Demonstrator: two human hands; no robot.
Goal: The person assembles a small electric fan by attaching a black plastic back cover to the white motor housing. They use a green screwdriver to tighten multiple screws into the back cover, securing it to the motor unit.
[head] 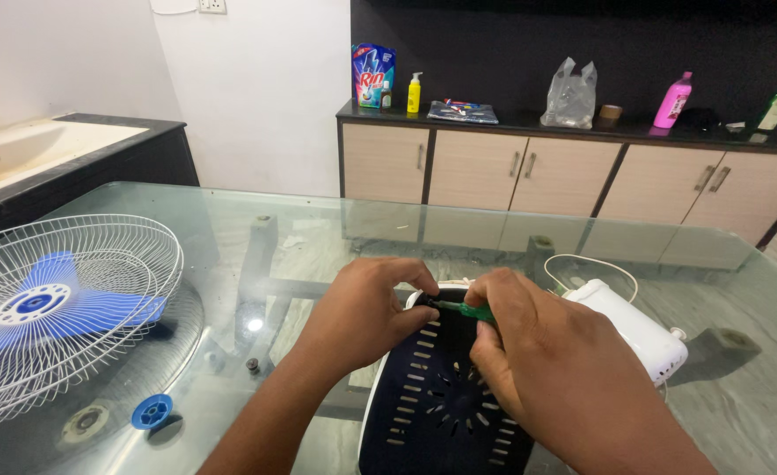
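Both of your hands meet over a dark blue vented motor cover (445, 400) that lies at the near edge of the glass table (494, 237), right in front of you. Your right hand (538, 352) is curled closed around a green-handled screwdriver (467, 309), fingers wrapped tight so only a short stretch of the green handle and the dark shaft shows. The shaft points left toward the top rim of the cover. Your left hand (366, 312) is bent over that same rim, fingers folded down and pinching at the spot where the screwdriver tip sits; what exactly the fingertips grip is hidden beneath them. The two hands touch, or nearly touch, at the thumbs.

Just beside your right hand, to the right, lies the white fan body (639, 330), with a thin white cord (595, 264) looping behind it. Near your left forearm a small blue cap (152, 411) rests on the glass. Farther left sits a white wire fan guard (63, 308) with blue blades (45, 303) showing through it.

Beyond the table stands a row of wooden cabinets (564, 171) with a dark countertop. On it are a blue packet (372, 75), a yellow bottle (414, 92), a clear plastic bag (570, 95) and a pink bottle (673, 101). At far left is a sink (19, 149).
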